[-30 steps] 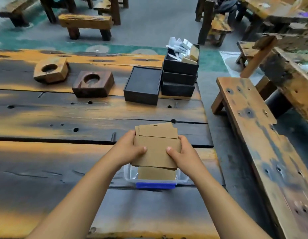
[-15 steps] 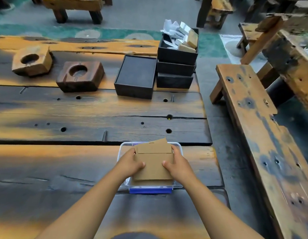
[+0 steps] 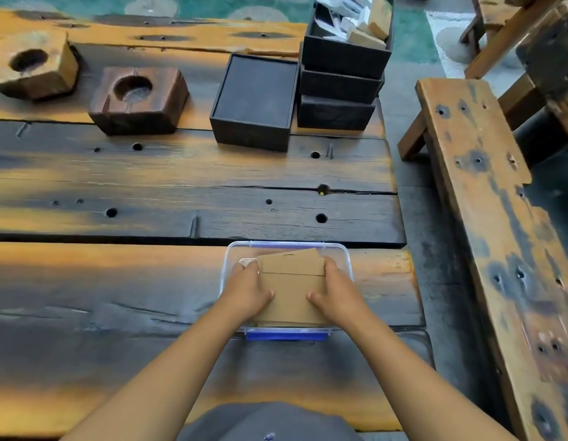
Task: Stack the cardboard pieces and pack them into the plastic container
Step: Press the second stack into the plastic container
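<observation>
A clear plastic container [image 3: 335,247] with a blue clip on its near side rests on the near plank of the wooden table. A stack of brown cardboard pieces [image 3: 290,288] lies inside it, the top pieces slightly fanned at the far end. My left hand [image 3: 248,289] grips the stack's left edge and my right hand [image 3: 336,292] grips its right edge, thumbs on top. Both hands reach down inside the container's walls. The bottom of the stack is hidden.
Two wooden blocks with round hollows [image 3: 138,98] [image 3: 33,63] sit at the far left. A black flat box [image 3: 255,101] and stacked black boxes [image 3: 340,81] holding paper and cardboard scraps stand at the back. A wooden bench [image 3: 486,198] runs along the right.
Both hands carried the cardboard stack from above the container down into it. The view has tilted downward.
</observation>
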